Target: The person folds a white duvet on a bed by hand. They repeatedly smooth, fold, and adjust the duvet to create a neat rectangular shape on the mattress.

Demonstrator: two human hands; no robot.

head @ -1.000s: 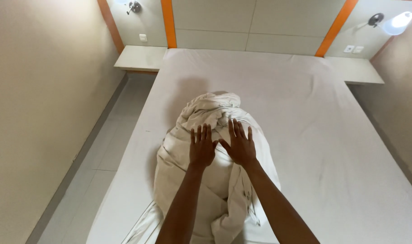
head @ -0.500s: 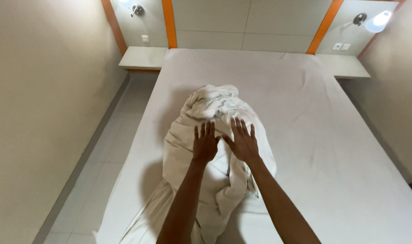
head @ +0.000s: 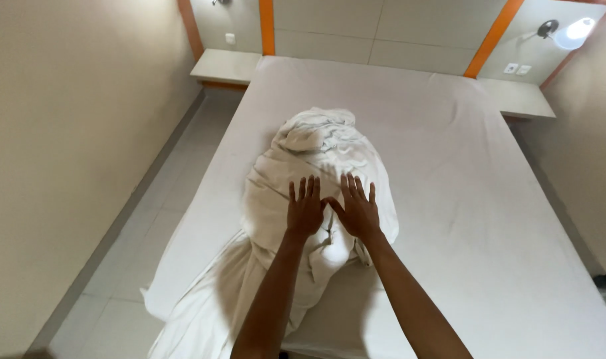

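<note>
In the head view, the left hand (head: 305, 211) and right hand (head: 357, 211) lie flat, fingers spread, grip open, on a bunched white duvet (head: 316, 179) lying mid-bed (head: 482, 199), seemingly pressing it down; next likely calls for grasping an edge. Its lower end trails off-frame.

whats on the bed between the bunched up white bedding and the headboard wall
Nothing: in the head view, only bare white fitted sheet lies between the crumpled white bedding and the panelled headboard wall.

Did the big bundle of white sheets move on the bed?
Cannot tell. The bundle of white sheets sits about as far from the headboard shelf as before; the head camera shifted. Both hands lie flat on it.
</note>
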